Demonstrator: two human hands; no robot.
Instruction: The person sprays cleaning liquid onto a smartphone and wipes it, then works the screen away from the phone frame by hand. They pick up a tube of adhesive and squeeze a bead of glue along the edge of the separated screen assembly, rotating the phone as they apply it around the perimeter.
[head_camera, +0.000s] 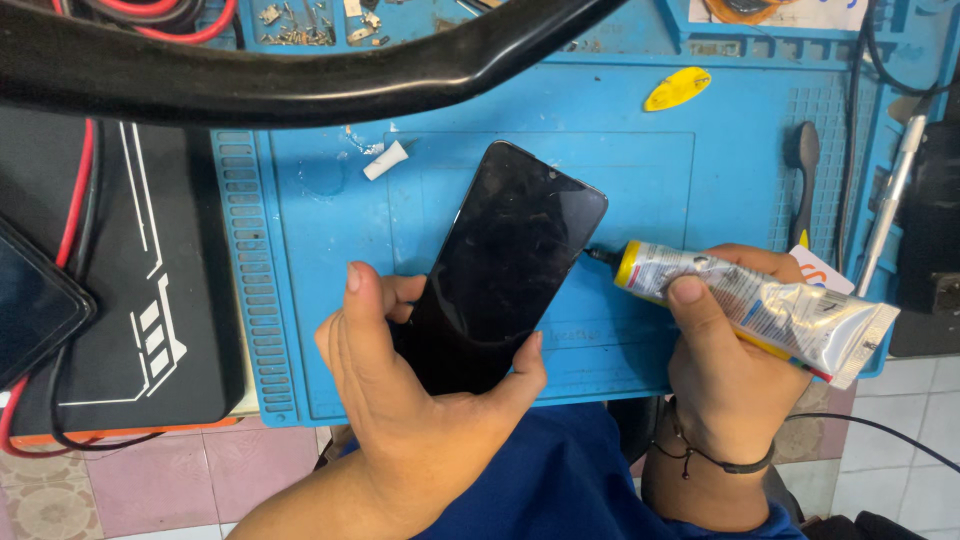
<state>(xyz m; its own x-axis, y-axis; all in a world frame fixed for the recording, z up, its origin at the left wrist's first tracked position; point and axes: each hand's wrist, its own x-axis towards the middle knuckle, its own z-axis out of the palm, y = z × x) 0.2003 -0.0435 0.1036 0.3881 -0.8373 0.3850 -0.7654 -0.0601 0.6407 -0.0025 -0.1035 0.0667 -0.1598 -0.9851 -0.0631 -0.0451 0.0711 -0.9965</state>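
The left hand (405, 400) grips the lower end of a black smartphone (505, 265), with the thumb laid along its left edge and the fingers (528, 365) wrapped around the lower right corner, pinching the device between them. The smartphone lies screen-up and tilted, its top end pointing up and to the right, over the middle of a blue work mat (620, 160) that covers the table. The right hand (725, 375) holds a crumpled silver glue tube (765, 310) with a yellow collar; the thumb presses on top of the tube and the other fingers close beneath it, so the tube is pinched between them. The dark nozzle of the tube touches, or lies just beside, the right edge of the smartphone near its upper half. On the mat, a small white scrap (385, 160) sits just beyond the top left corner of the smartphone, a yellow plastic pick (677, 88) lies further up to the right, and a black prying tool (804, 180) rests near the right border. A black box with white markings (140, 270) stands left of the mat.
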